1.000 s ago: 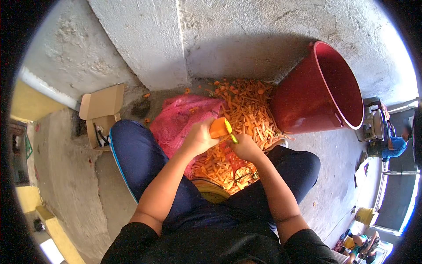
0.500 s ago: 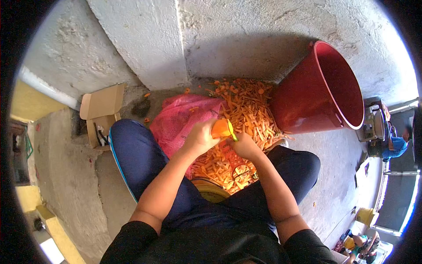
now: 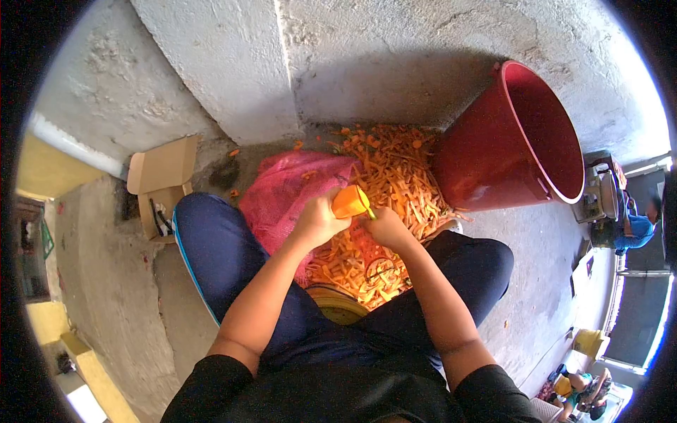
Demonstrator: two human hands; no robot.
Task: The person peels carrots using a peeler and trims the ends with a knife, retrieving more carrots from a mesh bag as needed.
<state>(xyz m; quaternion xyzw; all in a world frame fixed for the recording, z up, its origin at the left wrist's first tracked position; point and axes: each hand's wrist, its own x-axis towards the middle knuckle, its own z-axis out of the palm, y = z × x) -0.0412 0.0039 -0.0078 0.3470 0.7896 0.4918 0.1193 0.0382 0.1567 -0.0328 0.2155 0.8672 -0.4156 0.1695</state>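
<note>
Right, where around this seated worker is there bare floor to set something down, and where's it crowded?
Floor right of the right knee, beside the red tub, looks mostly bare; so does floor between the left knee and yellow ledge. Crowded: between the knees, with orange strips and pink mesh sack.

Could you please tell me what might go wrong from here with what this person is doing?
First, the bare left hand holds the thick orange piece close to the slim green tool in the right hand; if that tool has a blade, which is too small to tell, a slip could nick the fingers.
Second, the piece is held above a loose heap of orange strips, so if dropped it might land among them.
</note>
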